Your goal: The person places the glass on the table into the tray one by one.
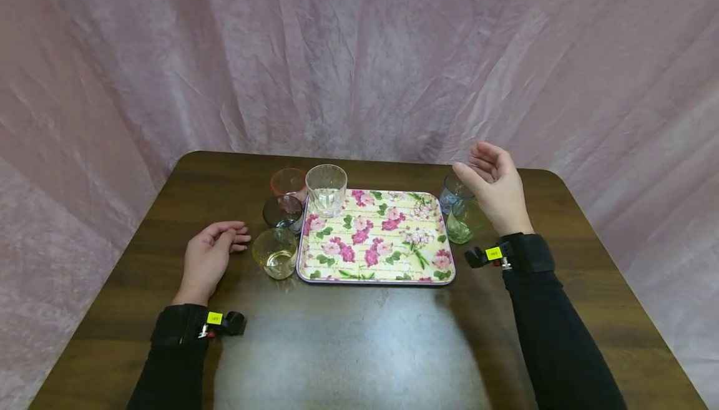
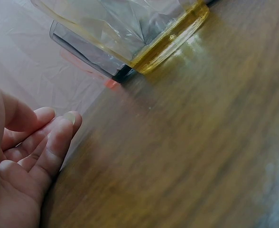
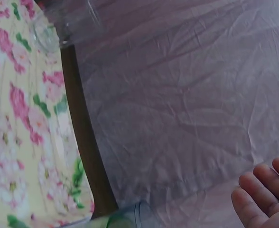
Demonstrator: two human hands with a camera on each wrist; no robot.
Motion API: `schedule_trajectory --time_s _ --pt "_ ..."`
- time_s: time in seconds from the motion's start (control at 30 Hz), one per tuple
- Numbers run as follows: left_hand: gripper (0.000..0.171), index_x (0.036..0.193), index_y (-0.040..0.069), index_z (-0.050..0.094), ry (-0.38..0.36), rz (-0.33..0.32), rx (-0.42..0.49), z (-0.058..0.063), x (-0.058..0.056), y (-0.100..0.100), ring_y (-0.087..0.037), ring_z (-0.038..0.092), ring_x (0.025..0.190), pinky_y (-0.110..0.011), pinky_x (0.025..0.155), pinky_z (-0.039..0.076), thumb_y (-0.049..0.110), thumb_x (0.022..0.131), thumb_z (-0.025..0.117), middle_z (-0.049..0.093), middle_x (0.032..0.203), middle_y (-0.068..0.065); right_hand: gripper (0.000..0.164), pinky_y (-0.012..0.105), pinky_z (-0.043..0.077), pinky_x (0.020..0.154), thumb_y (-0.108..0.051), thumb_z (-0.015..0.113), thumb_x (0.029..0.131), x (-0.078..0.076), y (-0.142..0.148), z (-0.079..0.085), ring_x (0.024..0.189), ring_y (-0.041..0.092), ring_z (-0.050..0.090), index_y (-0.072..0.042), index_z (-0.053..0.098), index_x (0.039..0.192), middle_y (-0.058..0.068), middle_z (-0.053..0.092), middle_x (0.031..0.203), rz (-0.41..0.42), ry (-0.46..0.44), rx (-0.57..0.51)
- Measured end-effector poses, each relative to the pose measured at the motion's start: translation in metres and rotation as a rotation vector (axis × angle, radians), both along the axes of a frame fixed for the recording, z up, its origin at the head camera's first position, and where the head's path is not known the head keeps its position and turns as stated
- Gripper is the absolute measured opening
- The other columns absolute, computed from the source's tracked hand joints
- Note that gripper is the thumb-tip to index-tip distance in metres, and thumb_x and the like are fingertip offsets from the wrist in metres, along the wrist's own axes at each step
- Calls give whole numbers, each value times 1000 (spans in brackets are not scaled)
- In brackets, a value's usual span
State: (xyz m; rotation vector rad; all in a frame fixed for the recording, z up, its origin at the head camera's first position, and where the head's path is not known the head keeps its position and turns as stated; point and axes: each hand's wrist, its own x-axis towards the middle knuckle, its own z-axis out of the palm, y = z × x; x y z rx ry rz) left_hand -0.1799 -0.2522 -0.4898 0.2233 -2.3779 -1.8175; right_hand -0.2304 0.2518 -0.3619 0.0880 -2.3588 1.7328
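A floral tray [image 1: 387,266] lies mid-table, and a clear glass [image 1: 326,188] stands on its far left corner. Along the tray's left side are a red-tinted glass [image 1: 288,179], a dark grey glass [image 1: 283,212] and a yellow glass [image 1: 275,254]. To the left of the yellow one, my left hand [image 1: 210,257] rests with loosely bent fingers, holding nothing. A blue glass [image 1: 451,195] and a green glass [image 1: 459,229] stand by the tray's right edge. My right hand [image 1: 497,191] is raised beside these two, fingers relaxed and thumb apart, with nothing in it.
The brown wooden table [image 1: 359,347] has rounded far corners. Behind it hangs a pink velvety curtain [image 1: 359,60]. Both wrists carry black straps with small cameras.
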Motion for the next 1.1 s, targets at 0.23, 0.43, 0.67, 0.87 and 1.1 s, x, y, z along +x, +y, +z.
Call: schedule_trajectory --time_s 0.23,0.43,0.67,0.87,1.1 --pt "37 140 -4 68 1 7 14 0 -1 0 2 75 96 -16 85 64 18 117 50 75 131 -18 82 8 47 110 -38 74 105 3 18 -9 155 30 46 -11 32 170 14 42 171 -49 -30 9" --pt "37 140 -3 68 -4 5 15 -1 0 -1 2 75 97 -16 85 63 20 118 49 74 133 -21 82 11 46 112 -39 72 107 8 30 -16 156 30 44 -12 29 172 14 41 172 -66 -56 19" --pt "38 141 -3 68 -8 3 12 1 0 -1 1 75 99 -16 85 63 20 118 48 73 135 -21 82 9 47 109 -42 73 106 9 39 -33 155 28 46 -12 32 171 14 43 170 -108 -96 39" --pt "38 141 -2 67 -11 0 19 0 -1 -1 2 74 99 -16 86 63 21 118 48 71 138 -25 84 12 47 115 -45 71 107 11 47 -52 157 33 45 -11 30 172 14 43 171 -118 -149 89" --pt "39 142 -2 66 -27 -1 18 1 1 -1 2 74 99 -15 86 62 21 119 47 69 141 -28 86 53 40 131 -46 70 107 15 44 -66 159 37 43 -8 27 172 17 40 172 -103 -202 81"
